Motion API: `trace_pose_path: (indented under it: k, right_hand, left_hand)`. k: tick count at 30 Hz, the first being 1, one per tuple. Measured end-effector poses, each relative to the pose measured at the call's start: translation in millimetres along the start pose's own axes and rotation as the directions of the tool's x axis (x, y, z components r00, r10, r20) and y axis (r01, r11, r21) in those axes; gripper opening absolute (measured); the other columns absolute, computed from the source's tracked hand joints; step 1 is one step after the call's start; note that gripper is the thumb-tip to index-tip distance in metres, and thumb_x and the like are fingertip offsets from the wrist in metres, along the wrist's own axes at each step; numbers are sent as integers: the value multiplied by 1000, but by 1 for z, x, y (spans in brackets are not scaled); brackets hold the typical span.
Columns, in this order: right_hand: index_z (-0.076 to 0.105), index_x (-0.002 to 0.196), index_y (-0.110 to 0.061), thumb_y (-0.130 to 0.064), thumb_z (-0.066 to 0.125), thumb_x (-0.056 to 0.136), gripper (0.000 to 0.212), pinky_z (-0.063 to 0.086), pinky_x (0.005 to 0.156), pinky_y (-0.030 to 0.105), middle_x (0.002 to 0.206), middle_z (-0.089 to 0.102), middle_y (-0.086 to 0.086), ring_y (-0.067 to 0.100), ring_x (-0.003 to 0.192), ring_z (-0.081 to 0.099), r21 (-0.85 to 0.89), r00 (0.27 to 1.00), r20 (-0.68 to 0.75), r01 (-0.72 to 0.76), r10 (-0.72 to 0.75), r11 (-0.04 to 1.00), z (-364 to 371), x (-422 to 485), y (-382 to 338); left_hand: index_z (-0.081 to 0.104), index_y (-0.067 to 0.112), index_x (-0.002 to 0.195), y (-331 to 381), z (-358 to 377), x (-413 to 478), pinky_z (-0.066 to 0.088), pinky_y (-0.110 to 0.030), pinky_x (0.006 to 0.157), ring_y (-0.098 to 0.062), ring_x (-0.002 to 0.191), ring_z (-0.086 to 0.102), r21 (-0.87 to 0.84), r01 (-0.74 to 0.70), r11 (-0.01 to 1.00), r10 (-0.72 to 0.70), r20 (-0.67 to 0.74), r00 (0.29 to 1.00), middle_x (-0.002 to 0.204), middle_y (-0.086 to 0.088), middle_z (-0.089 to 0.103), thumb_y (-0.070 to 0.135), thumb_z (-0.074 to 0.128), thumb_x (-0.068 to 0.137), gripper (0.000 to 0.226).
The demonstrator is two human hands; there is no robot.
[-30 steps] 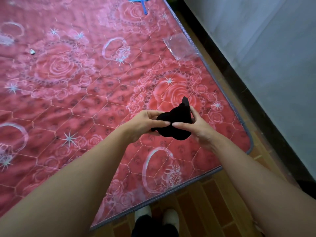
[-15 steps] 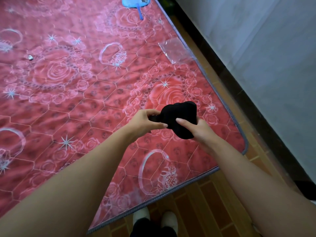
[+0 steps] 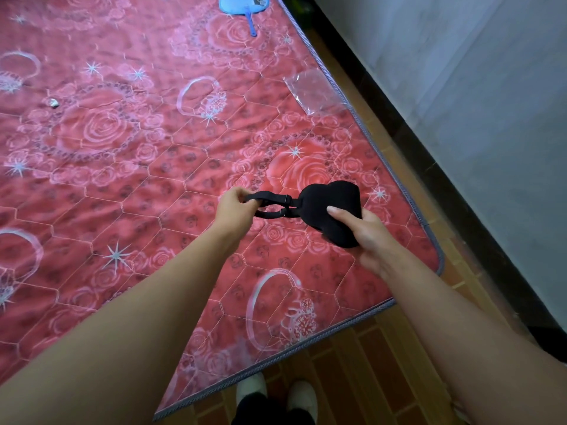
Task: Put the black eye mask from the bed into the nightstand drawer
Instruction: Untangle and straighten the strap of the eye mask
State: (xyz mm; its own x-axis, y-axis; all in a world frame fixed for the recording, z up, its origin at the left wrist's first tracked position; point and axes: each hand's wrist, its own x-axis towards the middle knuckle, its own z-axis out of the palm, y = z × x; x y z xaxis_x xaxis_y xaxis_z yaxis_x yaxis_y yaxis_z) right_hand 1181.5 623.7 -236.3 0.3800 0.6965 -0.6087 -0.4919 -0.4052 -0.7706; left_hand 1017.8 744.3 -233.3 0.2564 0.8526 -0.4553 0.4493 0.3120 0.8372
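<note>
Red quilted bedding (image 3: 129, 167) with a rose pattern covered the bed below me, and a grey wall (image 3: 478, 96) stood on the right side, with brown floor tiles near my feet. No nightstand or drawer was visible from where I looked, so the carrying part was not yet begun, as I judged.

I held the black eye mask (image 3: 333, 207) above the near right corner of the bed, not touching the cover. My right hand (image 3: 365, 237) was clamped around the padded body of the mask. My left hand (image 3: 236, 207) pinched the strap (image 3: 270, 196), which made 2 thin lines stretched between my hands. My hands were apart.

The risk I saw was the elastic strap. If my left fingers slipped, it could snap back to my right hand. If it hung loose while I carried it, the loop could catch on the drawer edge or stay outside when the drawer closed. A clear plastic bag (image 3: 316, 90) and a blue hand fan (image 3: 244, 4) lay farther on the bed, well apart from my hands.
</note>
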Motion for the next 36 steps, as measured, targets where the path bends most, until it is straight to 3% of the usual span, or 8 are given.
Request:
trace_pose_path:
  k: [3, 8, 12, 14, 20, 29, 33, 36]
  right_hand:
    - [60, 104, -10, -14, 65, 80, 25, 59, 67, 29, 96, 69, 9, 21, 80, 67, 57, 1000, 29, -10, 8, 998, 4, 0, -3]
    - [60, 98, -11, -12, 65, 81, 18, 57, 72, 33, 95, 67, 10, 22, 80, 67, 103, 1000, 29, -11, 8, 995, 9, 0, -8]
    - [60, 96, -12, -12, 64, 81, 15, 59, 62, 27, 93, 67, 9, 20, 76, 67, 118, 1000, 14, -8, 6, 993, 8, 0, -12]
    - [60, 95, -12, -12, 64, 81, 15, 59, 59, 26, 93, 67, 9, 19, 74, 67, 125, 1000, 17, -12, 10, 992, 7, 0, -12]
    - [59, 104, -7, -12, 64, 81, 25, 56, 73, 34, 97, 67, 12, 25, 81, 66, 161, 1000, -5, -17, 18, 987, 6, 2, -13]
    - [58, 107, -6, -12, 65, 80, 29, 58, 68, 31, 104, 66, 16, 26, 84, 66, 150, 999, -31, -10, 15, 989, 6, 1, -11]
    - [58, 106, -6, -13, 66, 80, 28, 56, 76, 36, 104, 66, 16, 28, 88, 65, 135, 999, -41, -4, 10, 991, 9, -1, -15]
    - [59, 99, -7, -11, 65, 80, 20, 58, 66, 31, 96, 67, 12, 23, 81, 66, 175, 999, -44, -4, 12, 985, 14, -5, -19]
  left_hand:
    - [59, 11, 101, 2, 1, -4, 57, -33, 65, -23, 83, 66, -151, 139, 979, -116, 154, 981, 93, -8, 65, 20, 40, 93, 23]
    - [61, 14, 99, 1, 3, -5, 59, -35, 69, -21, 83, 69, -255, 279, 926, -177, 361, 916, 97, -10, 67, 27, 42, 94, 23]
    - [60, 13, 82, -2, 1, -2, 59, -26, 52, -8, 49, 65, -345, 204, 916, -113, 266, 957, 77, -7, 62, 10, 49, 91, 14]
    - [60, 12, 82, -2, -1, 1, 56, -23, 48, -7, 45, 61, -381, 180, 907, -95, 231, 968, 72, -6, 58, 8, 51, 90, 13]
    - [61, 11, 92, 4, 2, 0, 60, -30, 59, -22, 81, 69, -507, 327, 797, -138, 374, 917, 92, -10, 68, 15, 35, 97, 26]
    - [50, -3, 117, 1, 4, 4, 56, -36, 78, -30, 97, 64, -548, 225, 806, -129, 210, 969, 102, -19, 65, 16, 26, 99, 35]
    - [57, -3, 106, 3, -3, 0, 60, -30, 71, -23, 84, 68, -580, 160, 799, -61, 185, 981, 91, -16, 67, 20, 31, 99, 36]
    - [59, 5, 92, 8, -7, -4, 60, -29, 70, -22, 85, 68, -652, 125, 748, -29, 156, 987, 92, -12, 67, 20, 35, 98, 29]
